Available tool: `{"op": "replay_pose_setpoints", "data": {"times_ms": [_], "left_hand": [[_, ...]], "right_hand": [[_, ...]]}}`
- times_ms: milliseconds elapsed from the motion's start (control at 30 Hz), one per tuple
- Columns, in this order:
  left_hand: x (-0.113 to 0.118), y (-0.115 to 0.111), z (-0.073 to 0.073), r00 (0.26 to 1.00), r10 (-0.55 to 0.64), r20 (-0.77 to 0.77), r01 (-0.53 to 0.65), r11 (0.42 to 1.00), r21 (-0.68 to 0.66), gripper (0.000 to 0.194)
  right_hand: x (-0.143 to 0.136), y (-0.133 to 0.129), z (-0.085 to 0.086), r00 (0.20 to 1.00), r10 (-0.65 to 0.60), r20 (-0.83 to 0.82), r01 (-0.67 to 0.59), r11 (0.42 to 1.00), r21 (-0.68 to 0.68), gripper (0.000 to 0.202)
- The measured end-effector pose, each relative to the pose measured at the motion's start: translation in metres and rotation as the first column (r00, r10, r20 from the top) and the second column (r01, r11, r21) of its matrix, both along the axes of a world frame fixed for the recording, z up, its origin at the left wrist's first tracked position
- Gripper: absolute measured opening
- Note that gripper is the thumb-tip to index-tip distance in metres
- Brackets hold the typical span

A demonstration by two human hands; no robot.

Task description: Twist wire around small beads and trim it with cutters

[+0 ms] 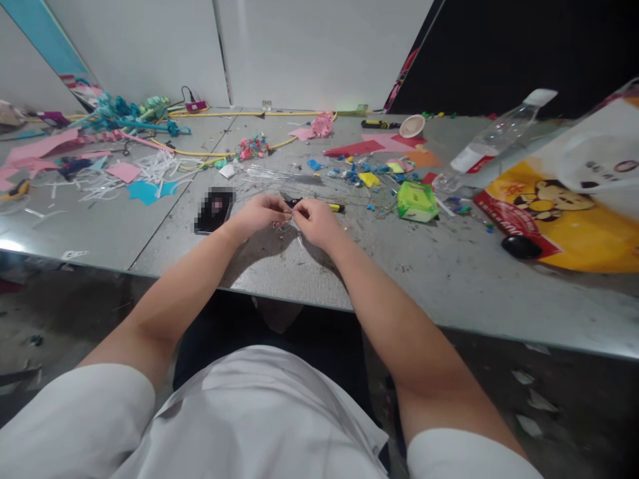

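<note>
My left hand (263, 214) and my right hand (315, 221) meet fingertip to fingertip, low over the table's front half. Both are pinched closed around something thin and tiny between them, which I cannot make out. Fine clear strands hang below the fingers. Just behind the hands lies a utility knife (337, 207) with a black and yellow handle, partly hidden by my right hand. A dark phone (215, 210), its screen blurred, rests left of my left hand. Thin clear strips or wires (282, 175) lie farther back.
Pink paper (42, 150), white shreds (154, 169) and teal ribbon (117, 113) spread at left. Small blue and yellow bits (369, 178), a green packet (417, 202), a leaning plastic bottle (492, 143), a yellow bag (574, 206) and a black mouse-like object (522, 247) are at right.
</note>
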State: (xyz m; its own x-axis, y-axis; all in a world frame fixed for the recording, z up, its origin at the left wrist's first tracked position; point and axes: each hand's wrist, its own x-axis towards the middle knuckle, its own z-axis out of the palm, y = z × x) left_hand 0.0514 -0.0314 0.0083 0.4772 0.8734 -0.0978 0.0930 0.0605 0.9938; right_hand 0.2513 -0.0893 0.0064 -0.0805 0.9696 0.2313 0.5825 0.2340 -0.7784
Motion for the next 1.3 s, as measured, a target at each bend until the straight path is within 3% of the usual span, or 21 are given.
{"op": "replay_pose_setpoints", "data": {"times_ms": [200, 633, 733, 900, 1033, 1300], "left_hand": [[-0.003, 0.004, -0.001, 0.999, -0.030, 0.024, 0.030, 1.000, -0.003, 0.029], [-0.004, -0.001, 0.005, 0.997, -0.028, 0.068, 0.030, 0.999, -0.027, 0.029], [-0.003, 0.000, 0.003, 0.998, -0.006, 0.055, 0.008, 0.999, -0.035, 0.033], [-0.002, 0.003, 0.000, 1.000, 0.013, 0.017, -0.013, 1.000, -0.002, 0.034], [-0.001, 0.004, -0.001, 1.000, 0.027, 0.013, -0.027, 0.998, 0.048, 0.031], [-0.002, 0.008, -0.008, 1.000, 0.010, 0.004, -0.010, 0.993, 0.120, 0.030]], "right_hand": [[0.001, -0.001, 0.005, 0.985, -0.051, -0.165, 0.020, 0.984, -0.179, 0.036], [-0.002, -0.001, 0.005, 0.886, -0.097, -0.454, -0.073, 0.936, -0.344, 0.038], [-0.002, 0.001, 0.004, 0.923, -0.109, -0.370, -0.001, 0.958, -0.285, 0.035], [-0.001, 0.003, 0.000, 0.974, -0.109, -0.198, 0.104, 0.994, -0.035, 0.030], [0.003, 0.007, -0.008, 0.991, -0.057, -0.118, 0.066, 0.995, 0.072, 0.030], [0.013, 0.021, -0.027, 0.999, 0.044, -0.002, -0.043, 0.986, 0.161, 0.023]]}}
